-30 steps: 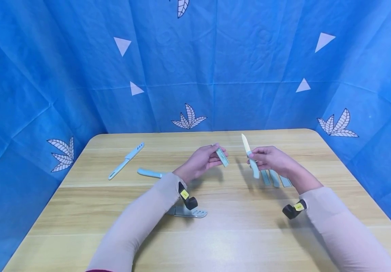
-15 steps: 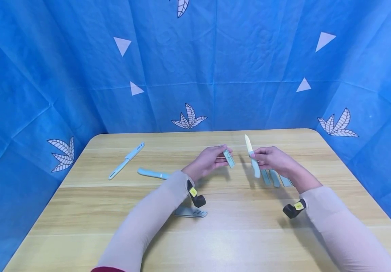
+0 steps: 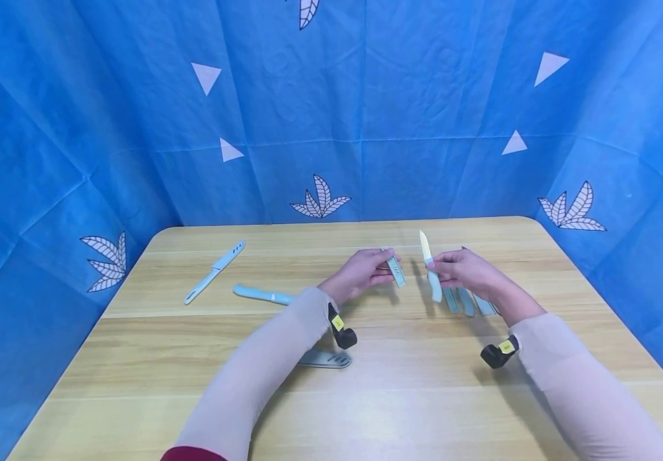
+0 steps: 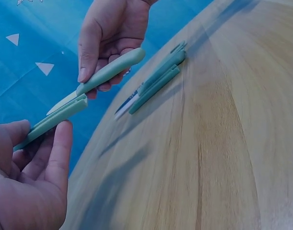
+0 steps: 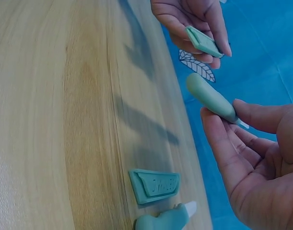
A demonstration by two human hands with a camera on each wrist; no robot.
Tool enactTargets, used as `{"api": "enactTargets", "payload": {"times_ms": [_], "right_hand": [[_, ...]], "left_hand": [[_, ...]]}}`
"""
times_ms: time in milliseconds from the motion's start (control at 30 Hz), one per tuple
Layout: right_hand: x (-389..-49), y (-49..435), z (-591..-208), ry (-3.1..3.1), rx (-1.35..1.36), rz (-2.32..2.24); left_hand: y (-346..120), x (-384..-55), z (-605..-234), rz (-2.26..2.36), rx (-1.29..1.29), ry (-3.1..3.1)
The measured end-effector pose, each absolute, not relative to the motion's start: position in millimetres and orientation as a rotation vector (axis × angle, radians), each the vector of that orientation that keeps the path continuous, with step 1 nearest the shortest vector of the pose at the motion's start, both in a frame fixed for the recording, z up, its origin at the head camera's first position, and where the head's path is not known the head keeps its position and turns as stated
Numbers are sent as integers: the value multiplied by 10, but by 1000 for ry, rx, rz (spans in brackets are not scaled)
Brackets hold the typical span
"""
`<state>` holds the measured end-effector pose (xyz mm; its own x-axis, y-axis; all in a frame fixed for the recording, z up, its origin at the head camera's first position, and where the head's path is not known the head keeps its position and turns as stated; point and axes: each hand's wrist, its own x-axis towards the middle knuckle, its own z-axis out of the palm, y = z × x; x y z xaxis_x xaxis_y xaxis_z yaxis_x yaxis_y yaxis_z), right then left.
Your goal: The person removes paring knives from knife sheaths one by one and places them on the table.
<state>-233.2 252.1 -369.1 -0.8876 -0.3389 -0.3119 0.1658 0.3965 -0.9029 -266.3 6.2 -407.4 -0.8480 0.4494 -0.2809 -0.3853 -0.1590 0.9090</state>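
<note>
My right hand [image 3: 465,272] pinches a small paring knife [image 3: 434,285] at the front of its mint handle, with the pale blade pointing away from me. In my left hand [image 3: 360,274] is a mint knife sheath [image 3: 397,271], held between thumb and fingers above the table. A gap separates sheath and knife in the head view; in the left wrist view the blade overlaps the sheath [image 4: 55,118]. Under my right hand lie another mint sheath [image 5: 156,186] and a second knife [image 5: 165,219] with a pale blade; a further flat mint piece [image 3: 484,305] lies beside them.
A light-blue knife [image 3: 214,273] lies at the table's back left. Nearer the middle, a blue handle [image 3: 253,293] runs under my left forearm, and a sheathed blade [image 3: 326,359] shows on its other side. Blue curtain [image 3: 331,115] surrounds the wooden table [image 3: 423,410].
My left hand has moved right with the sheath, closer to the knife. The knife in my right hand has shifted slightly right, and its blade stands a bit more upright.
</note>
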Motion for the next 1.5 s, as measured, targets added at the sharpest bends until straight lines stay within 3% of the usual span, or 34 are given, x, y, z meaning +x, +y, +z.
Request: {"api": "enactTargets", "payload": {"times_ms": [1500], "right_hand": [[-2368, 2460, -3842, 2211, -97, -1447]], "left_hand": [[385, -2682, -4235, 1866, 113, 1685]]}}
